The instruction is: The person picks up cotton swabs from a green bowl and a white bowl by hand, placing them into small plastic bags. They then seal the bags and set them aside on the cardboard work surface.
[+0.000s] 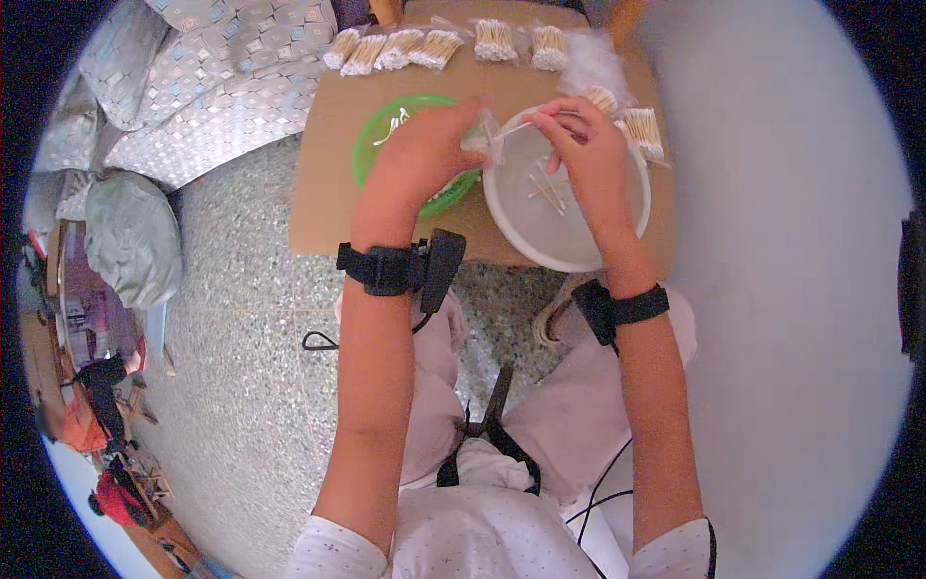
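My left hand [429, 147] is closed on a small clear plastic bag [489, 140], above the gap between a green bowl [364, 154] and a white bowl [498, 218]. Between the thumb and fingers of my right hand [583, 143] is a cotton swab [514, 129], its tip pointing left at the bag's mouth. I cannot tell whether the tip is inside the bag. A few loose cotton swabs [549, 191] lie in the white bowl, below my right hand. White swabs [394, 125] show in the green bowl, partly hidden by my left hand.
Several bagged bundles of cotton swabs [398, 48] line the far edge of the brown table [323, 193]. Another bundle [641, 130] lies at its right edge, near empty clear bags [593, 63]. A wall [772, 241] stands close on the right; a patterned cushion [222, 96] is at far left.
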Demonstrator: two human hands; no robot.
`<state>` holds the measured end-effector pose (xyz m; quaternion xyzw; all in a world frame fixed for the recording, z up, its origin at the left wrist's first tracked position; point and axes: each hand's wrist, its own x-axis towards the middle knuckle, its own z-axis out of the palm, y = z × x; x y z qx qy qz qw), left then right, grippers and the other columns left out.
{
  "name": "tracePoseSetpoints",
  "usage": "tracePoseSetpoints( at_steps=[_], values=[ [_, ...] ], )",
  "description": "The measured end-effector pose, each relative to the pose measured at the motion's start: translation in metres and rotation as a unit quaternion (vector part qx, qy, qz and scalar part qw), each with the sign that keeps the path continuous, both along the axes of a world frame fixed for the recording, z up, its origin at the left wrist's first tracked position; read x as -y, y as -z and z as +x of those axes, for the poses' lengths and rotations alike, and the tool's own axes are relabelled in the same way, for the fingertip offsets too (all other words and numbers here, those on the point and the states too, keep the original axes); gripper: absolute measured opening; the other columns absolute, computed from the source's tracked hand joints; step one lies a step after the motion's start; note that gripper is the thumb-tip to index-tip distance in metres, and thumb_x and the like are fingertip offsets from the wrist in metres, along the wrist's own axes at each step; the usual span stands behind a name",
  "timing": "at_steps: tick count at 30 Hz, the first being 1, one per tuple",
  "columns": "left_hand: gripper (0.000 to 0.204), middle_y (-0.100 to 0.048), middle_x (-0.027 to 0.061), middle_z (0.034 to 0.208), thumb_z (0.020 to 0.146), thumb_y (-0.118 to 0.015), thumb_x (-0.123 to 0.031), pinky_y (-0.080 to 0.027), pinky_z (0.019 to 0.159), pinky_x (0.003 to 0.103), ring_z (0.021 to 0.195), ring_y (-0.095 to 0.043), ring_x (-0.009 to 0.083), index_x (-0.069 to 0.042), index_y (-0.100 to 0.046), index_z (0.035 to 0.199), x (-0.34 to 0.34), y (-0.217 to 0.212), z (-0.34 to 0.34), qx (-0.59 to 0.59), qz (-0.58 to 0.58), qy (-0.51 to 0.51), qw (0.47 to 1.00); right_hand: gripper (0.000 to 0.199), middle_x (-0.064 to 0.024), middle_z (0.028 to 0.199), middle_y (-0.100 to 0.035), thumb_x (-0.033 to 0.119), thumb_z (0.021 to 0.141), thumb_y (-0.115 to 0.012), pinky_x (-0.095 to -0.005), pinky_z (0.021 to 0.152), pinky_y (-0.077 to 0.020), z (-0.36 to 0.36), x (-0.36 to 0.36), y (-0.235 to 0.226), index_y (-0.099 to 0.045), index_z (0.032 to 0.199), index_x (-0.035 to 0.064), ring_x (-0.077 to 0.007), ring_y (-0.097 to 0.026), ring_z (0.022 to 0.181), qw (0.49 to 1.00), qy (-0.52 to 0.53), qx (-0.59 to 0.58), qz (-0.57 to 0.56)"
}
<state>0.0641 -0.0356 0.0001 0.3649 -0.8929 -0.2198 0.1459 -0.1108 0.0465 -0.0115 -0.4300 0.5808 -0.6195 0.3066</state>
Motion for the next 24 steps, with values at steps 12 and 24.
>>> tracePoseSetpoints(
  at_steps=[12, 24],
  values=[
    [0.04, -0.063, 0.0201, 0.102, 0.083, -0.061, -0.03, -0.046, 0.082, 0.046, 0.097, -0.059, 0.0371, -0.008, -0.058, 0.116, 0.005, 0.01, -0.002, -0.005, -0.014, -0.013, 1.0, 0.044, -0.0152, 0.07, -0.063, 0.042, 0.092, -0.048, -0.037, 0.061, -0.0469, 0.019, 0.013, 0.026, -0.066, 0.088, 0.0015, -0.0277, -0.062, 0.061, 0.958, -0.113, -0.242, 0.106],
    [0.041, -0.061, 0.0184, 0.111, 0.085, -0.061, -0.036, -0.045, 0.085, 0.042, 0.103, -0.057, 0.0347, -0.007, -0.058, 0.114, 0.004, -0.018, -0.002, -0.076, -0.03, -0.068, 0.994, 0.043, -0.0113, 0.102, -0.067, 0.037, 0.094, -0.045, -0.028, 0.077, -0.0465, -0.039, -0.006, 0.002, -0.063, 0.111, 0.0021, -0.0152, -0.061, 0.078, 0.975, -0.075, -0.184, 0.094]
  ],
)
